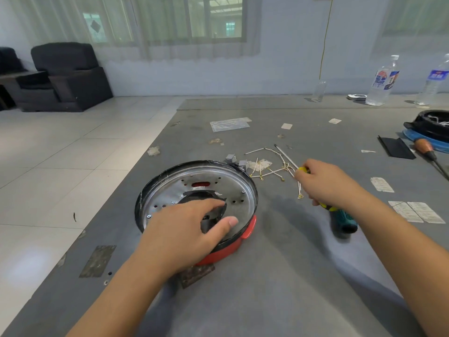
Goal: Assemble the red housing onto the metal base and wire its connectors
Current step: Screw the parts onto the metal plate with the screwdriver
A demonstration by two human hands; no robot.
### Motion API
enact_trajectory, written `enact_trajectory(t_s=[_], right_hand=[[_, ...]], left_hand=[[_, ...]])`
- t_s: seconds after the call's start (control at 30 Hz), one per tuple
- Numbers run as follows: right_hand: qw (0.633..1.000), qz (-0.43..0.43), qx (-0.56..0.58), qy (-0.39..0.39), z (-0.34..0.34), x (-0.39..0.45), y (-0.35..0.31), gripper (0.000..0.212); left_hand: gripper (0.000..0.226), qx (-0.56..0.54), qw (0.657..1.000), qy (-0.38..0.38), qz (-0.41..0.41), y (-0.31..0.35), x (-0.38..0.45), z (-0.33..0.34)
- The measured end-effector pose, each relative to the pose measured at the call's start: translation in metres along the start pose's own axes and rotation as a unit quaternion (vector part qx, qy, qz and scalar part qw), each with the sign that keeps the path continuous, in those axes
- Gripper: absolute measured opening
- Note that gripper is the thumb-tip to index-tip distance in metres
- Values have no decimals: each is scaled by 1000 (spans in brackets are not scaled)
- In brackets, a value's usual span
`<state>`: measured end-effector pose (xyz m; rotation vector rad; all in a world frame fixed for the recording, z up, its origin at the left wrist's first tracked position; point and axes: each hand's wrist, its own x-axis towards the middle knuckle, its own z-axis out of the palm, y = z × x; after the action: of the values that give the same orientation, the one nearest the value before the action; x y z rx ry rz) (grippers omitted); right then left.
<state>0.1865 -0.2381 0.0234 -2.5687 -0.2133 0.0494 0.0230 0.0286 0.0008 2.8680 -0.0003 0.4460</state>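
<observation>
A round metal base (233, 188) sits inside a red housing (250, 227) with a black rim, upside down on the grey table. My left hand (184, 227) rests on the plate, fingers and thumb spread over its dark central opening. My right hand (325, 183) grips a screwdriver (345, 218) with a yellow and teal handle; its thin shaft points away over a loose bundle of white wires (274, 169) with gold ring terminals. Two small grey connector blocks (237, 161) sit at the housing's far rim.
A second black housing (435, 125) on a blue disc, a wooden-handled tool (425, 148) and a black strip (396, 148) lie at the far right. Two plastic bottles (384, 81) stand at the table's back. Paper labels (418, 211) and a plastic bag (228, 124) are scattered about. The table's left edge drops to tiled floor.
</observation>
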Motion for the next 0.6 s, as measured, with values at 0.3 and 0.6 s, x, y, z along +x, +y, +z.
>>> enact_trajectory(t_s=[0.3, 0.6], right_hand=[[963, 53, -258, -54, 4, 13, 21, 19], [948, 25, -315, -39, 11, 8, 14, 24]], left_hand=[[97, 35, 993, -95, 51, -2, 1, -5], [82, 61, 983, -153, 79, -6, 6, -4]])
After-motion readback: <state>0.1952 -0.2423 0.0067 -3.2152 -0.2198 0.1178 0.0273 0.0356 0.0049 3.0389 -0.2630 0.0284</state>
